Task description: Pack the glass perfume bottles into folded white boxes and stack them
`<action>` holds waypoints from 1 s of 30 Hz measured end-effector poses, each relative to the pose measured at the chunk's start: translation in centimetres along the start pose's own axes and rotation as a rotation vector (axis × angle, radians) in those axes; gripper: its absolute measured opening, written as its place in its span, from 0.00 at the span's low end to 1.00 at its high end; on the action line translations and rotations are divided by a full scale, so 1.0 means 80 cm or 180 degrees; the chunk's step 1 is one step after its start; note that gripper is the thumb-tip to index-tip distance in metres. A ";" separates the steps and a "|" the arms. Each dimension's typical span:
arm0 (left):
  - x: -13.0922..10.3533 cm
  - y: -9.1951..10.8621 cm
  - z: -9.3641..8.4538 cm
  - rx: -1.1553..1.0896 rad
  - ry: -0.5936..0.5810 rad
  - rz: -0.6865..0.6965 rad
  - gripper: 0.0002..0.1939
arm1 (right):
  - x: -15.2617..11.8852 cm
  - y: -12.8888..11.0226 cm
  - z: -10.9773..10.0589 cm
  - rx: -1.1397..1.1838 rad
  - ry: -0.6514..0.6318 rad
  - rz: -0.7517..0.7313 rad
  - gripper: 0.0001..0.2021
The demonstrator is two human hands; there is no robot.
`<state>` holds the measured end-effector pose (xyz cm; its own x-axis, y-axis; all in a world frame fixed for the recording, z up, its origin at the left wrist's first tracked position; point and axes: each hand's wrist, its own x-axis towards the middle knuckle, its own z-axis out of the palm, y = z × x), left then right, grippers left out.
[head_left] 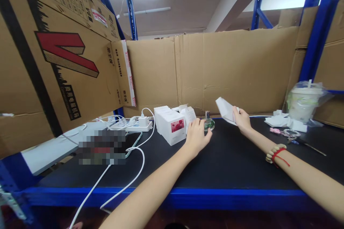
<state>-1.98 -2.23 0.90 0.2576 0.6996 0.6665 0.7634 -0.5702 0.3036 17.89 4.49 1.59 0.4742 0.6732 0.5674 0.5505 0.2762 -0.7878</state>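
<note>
My right hand [242, 120] is raised a little above the black shelf top and pinches a folded white piece of card or paper [225, 110]. My left hand [197, 137] is low over the surface, its thumb spread away from the fingers. Just beyond that thumb a small clear glass bottle [209, 124] with a silver neck and greenish contents stands upright. To the left of the fingers is a row of white boxes [172, 128], the nearest bearing a red picture. A white box with raised flaps [189, 113] is partly hidden behind my left hand.
On the left, a power strip [131, 125], white cables and a partly blurred tablet-like device [107, 146] lie near a large carton [61, 53]. At right are a bagged drink cup [305, 102], crumpled white paper [279, 120] and keys [292, 134]. Cardboard [228, 68] walls the back.
</note>
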 end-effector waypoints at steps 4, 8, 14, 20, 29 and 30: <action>-0.002 0.002 0.003 -0.1159 -0.0005 -0.0530 0.25 | -0.023 -0.037 0.001 0.0021 0.0039 -0.0186 0.16; 0.000 0.000 0.009 -0.1807 0.0145 -0.0833 0.26 | -0.034 -0.050 0.006 0.0589 -0.0349 -0.0490 0.20; 0.004 0.001 0.009 -0.2449 0.0019 -0.1139 0.26 | -0.029 -0.050 0.009 0.1156 -0.0417 0.0277 0.23; 0.005 -0.001 0.012 -0.2731 -0.0033 -0.0921 0.30 | -0.031 -0.056 0.010 0.1452 -0.0526 0.0782 0.22; 0.005 -0.003 0.010 -0.2858 -0.0192 -0.0840 0.29 | -0.032 -0.056 0.011 0.1489 -0.0636 0.0904 0.20; 0.005 -0.002 0.008 -0.2977 -0.0258 -0.0970 0.29 | -0.031 -0.054 0.011 0.1497 -0.0697 0.0871 0.20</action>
<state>-1.61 -1.56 0.69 0.1941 0.8806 0.4322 0.0369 -0.4468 0.8939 13.76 2.26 3.36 0.3757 0.8751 0.3050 0.0402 0.3134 -0.9488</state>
